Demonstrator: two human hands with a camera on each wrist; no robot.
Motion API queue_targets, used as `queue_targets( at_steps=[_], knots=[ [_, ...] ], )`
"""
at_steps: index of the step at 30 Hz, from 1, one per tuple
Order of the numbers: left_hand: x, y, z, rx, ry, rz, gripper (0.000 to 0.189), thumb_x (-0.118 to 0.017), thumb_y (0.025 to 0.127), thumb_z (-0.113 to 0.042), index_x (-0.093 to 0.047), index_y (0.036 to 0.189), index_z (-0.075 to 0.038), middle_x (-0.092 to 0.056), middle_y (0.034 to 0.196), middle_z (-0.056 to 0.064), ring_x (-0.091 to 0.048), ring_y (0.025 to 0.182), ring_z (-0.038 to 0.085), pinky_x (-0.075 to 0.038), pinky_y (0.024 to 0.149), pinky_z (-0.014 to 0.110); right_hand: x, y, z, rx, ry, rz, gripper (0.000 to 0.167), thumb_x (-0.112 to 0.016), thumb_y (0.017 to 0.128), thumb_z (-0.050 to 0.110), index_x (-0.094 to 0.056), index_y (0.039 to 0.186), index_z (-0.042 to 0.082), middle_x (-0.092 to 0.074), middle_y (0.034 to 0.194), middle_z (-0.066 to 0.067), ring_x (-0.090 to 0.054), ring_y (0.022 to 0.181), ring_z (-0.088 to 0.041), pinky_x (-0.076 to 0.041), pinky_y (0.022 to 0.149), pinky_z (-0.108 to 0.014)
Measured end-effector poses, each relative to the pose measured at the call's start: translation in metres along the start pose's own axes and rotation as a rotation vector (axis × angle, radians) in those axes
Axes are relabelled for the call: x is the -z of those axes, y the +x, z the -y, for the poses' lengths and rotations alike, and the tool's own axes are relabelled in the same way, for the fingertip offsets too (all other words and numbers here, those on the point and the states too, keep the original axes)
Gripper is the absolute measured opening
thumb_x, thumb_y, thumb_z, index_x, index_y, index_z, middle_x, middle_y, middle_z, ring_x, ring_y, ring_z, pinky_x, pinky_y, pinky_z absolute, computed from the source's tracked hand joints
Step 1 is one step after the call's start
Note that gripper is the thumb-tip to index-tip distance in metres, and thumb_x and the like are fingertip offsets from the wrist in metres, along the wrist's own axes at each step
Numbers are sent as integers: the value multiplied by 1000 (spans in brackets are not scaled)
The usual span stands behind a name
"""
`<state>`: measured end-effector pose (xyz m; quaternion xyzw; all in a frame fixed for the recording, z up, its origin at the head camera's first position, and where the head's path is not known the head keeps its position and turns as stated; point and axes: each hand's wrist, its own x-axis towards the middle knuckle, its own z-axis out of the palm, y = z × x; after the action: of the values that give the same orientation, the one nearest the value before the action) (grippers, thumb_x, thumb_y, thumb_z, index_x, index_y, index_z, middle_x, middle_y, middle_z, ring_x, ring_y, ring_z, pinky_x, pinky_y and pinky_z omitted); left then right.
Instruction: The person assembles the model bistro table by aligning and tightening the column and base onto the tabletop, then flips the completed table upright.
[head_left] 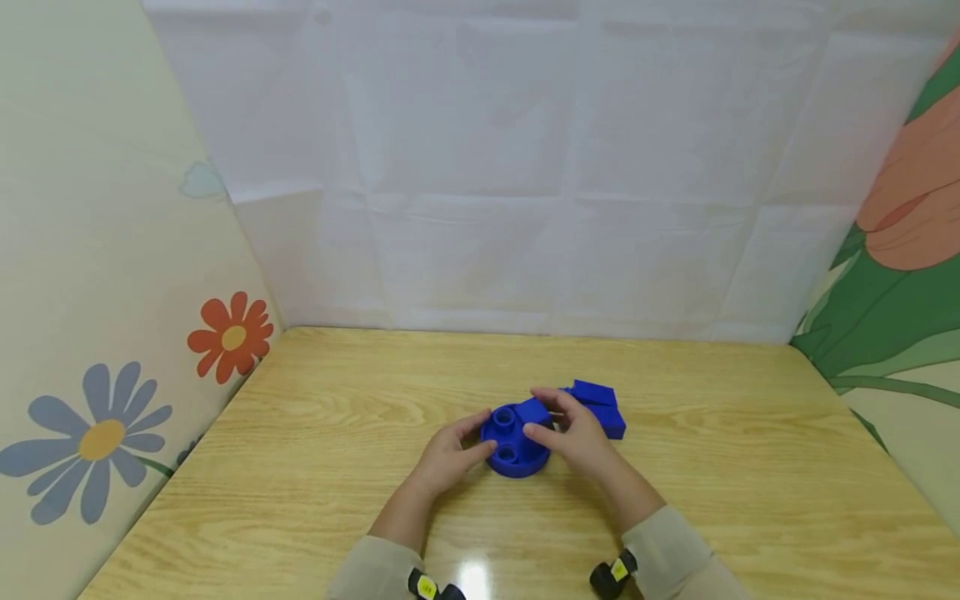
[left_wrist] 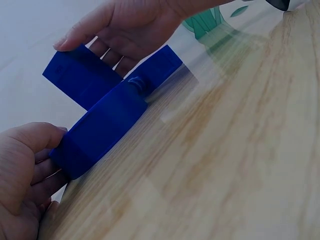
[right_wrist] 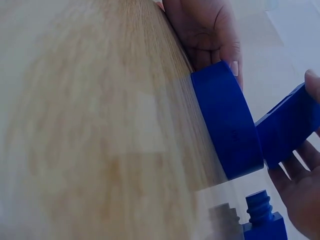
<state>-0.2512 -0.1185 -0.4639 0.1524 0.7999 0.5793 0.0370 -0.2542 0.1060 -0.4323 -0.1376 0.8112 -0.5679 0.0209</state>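
A round blue base (head_left: 516, 468) with raised ring-shaped sockets on top lies flat on the table. My left hand (head_left: 447, 457) grips its left rim, thumb at the near side and fingers along the far side. The right hand (head_left: 583, 437) holds a blue rectangular block (head_left: 533, 410) between thumb and fingers. In the left wrist view that block (left_wrist: 82, 75) stands tilted, its lower end against the base; whether it sits in a socket is hidden.
Just behind the right hand lie more blue parts (head_left: 602, 410). One blue piece (right_wrist: 265, 227) has a threaded peg, seen in the right wrist view. The wood-grain table (head_left: 337, 400) meets a white sheet (head_left: 465, 167) at the back.
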Motion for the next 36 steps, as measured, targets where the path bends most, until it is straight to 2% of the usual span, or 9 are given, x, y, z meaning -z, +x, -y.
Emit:
queue_targets(
  at_steps=[7, 12, 15, 18, 28, 36],
  knots=[
    [0, -1, 0, 15, 5, -6, 54, -65, 93, -11, -47, 140, 8, -52, 140, 26, -50, 131, 40, -38, 111, 50, 2, 0, -1, 115, 34, 4, 41, -61, 94, 7, -54, 134, -2, -57, 135, -22, -52, 128, -37, -45, 106, -46],
    [-1, 0, -1, 10, 3, -10, 53, -65, 92, -10, -47, 139, 9, -52, 140, 27, -50, 131, 40, -39, 111, 50, 0, 2, 0, 84, 8, -54, 41, -66, 92, 11, -57, 131, 0, -64, 125, -19, -57, 119, -32, -51, 96, -36],
    [-1, 0, 0, 8, 6, -11, 53, -65, 92, -10, -48, 139, 9, -52, 139, 27, -50, 130, 40, -39, 111, 50, -1, 3, 0, 45, -17, -93, 42, -70, 90, 13, -59, 129, 4, -66, 119, -16, -58, 114, -28, -49, 90, -30],
    [-1, 1, 1, 8, 5, -11, 53, -66, 92, -10, -48, 138, 9, -52, 139, 27, -50, 130, 40, -39, 110, 50, -1, 4, 0, 7, -42, -114, 42, -72, 89, 17, -60, 128, 8, -66, 118, -12, -58, 110, -25, -46, 88, -30],
    [-1, -1, 0, 3, -12, -5, 53, -66, 91, -8, -48, 137, 10, -52, 139, 28, -50, 131, 41, -38, 111, 50, 0, 9, 0, -9, -98, -95, 49, -74, 87, 21, -58, 132, 10, -61, 124, -11, -53, 96, -19, -43, 78, -29],
    [0, -1, -1, 6, -11, 8, 54, -65, 92, -9, -47, 138, 10, -51, 140, 27, -49, 132, 41, -38, 111, 50, 0, 10, 3, -28, -120, -56, 60, -75, 87, 26, -52, 140, 11, -56, 124, -9, -49, 91, -19, -47, 64, -26]
  ],
)
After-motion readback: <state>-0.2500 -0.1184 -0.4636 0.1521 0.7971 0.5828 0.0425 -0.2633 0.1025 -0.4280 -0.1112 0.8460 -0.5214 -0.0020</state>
